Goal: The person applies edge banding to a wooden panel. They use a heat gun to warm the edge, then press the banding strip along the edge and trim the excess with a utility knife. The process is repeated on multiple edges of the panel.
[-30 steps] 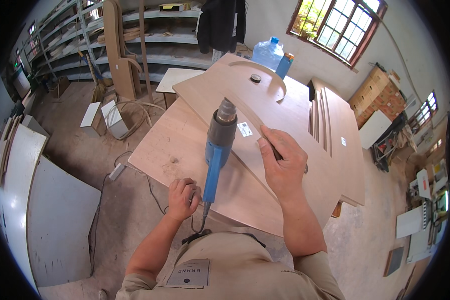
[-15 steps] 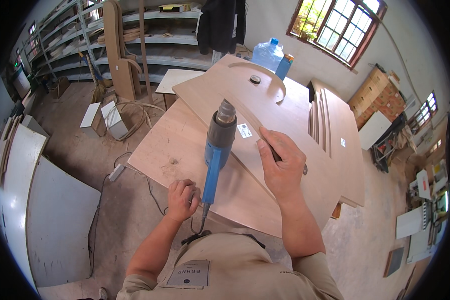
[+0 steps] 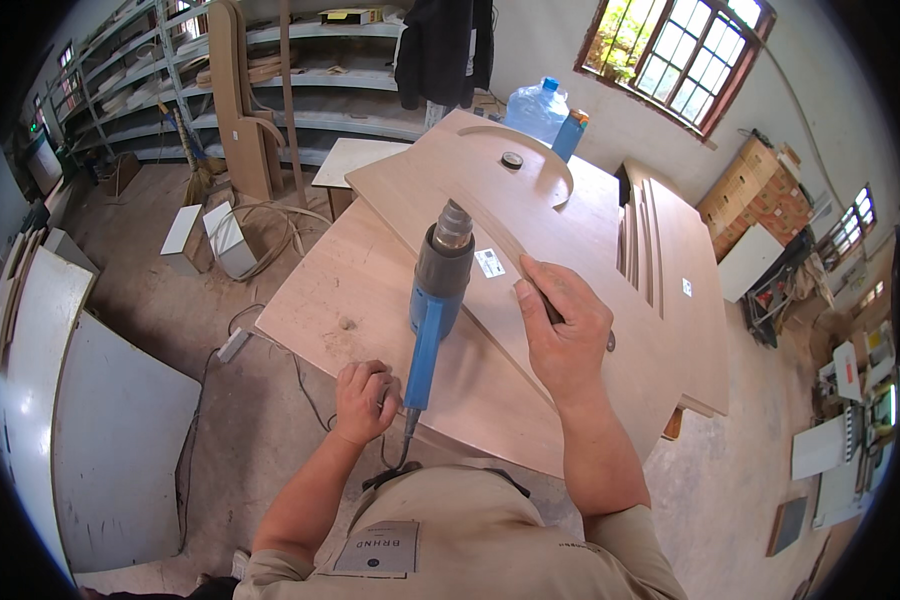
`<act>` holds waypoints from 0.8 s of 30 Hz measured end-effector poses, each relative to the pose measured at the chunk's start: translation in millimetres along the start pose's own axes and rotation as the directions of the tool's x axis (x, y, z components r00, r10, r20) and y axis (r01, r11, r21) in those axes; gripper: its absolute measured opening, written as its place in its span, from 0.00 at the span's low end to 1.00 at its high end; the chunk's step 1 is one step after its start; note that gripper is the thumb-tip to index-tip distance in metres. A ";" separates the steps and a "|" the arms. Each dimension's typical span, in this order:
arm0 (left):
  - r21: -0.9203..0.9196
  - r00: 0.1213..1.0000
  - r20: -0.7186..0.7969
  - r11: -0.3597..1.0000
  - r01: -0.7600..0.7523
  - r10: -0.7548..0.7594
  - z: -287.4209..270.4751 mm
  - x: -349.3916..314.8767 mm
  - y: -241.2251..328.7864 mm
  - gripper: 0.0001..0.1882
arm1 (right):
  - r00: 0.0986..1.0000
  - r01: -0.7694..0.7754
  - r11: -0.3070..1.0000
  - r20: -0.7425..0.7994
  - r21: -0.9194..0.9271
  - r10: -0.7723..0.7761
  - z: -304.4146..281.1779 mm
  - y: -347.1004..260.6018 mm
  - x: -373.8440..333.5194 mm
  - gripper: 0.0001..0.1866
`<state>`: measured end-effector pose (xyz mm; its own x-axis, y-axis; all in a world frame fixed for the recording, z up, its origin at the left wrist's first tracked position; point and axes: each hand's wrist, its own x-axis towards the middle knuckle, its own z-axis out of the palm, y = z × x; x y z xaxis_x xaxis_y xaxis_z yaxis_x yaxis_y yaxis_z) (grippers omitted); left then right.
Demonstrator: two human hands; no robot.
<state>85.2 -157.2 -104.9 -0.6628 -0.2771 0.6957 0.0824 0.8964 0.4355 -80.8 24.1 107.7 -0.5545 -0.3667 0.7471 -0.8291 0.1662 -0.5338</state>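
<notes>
Lying on the floor beyond the left hand (image 3: 367,400) and to its left is a white power strip (image 3: 233,346). The left hand itself is half curled at the near edge of the lower board (image 3: 315,310); whether it grips anything, I cannot tell. Just right of that hand, the blue heat gun (image 3: 430,345) points its metal nozzle away from the person. Between the hands and farther out, a white label (image 3: 489,262) sits on the upper board (image 3: 595,235). The right hand (image 3: 567,325), over that board, is closed around a dark handle (image 3: 552,308). Right of it and beyond stand stacked boards (image 3: 685,250).
</notes>
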 end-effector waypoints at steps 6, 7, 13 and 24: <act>0.002 1.000 -0.002 1.000 0.004 -0.004 0.2 -0.2 0.2 0.11 | 1.000 0.000 1.000 0.005 0.002 0.000 0.0 0.1 0.8 0.13; 0.004 1.000 -0.005 1.000 0.005 -0.005 0.2 -0.2 0.2 0.11 | 1.000 0.000 1.000 0.005 0.002 0.000 -0.1 0.1 0.7 0.13; 0.005 1.000 -0.005 1.000 0.010 -0.010 0.6 -0.5 0.2 0.11 | 1.000 0.002 1.000 -0.002 0.001 -0.002 -0.1 0.4 0.0 0.13; 0.005 1.000 -0.009 1.000 -0.004 0.004 0.2 -0.1 0.3 0.11 | 0.999 -0.032 0.999 0.026 0.020 0.032 7.6 -3.5 7.7 0.13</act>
<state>85.2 -156.8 -105.0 -0.6560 -0.2764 0.7024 0.0814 0.8992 0.4299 -81.7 13.8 112.3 -0.5786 -0.3851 0.7190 -0.8091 0.1600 -0.5655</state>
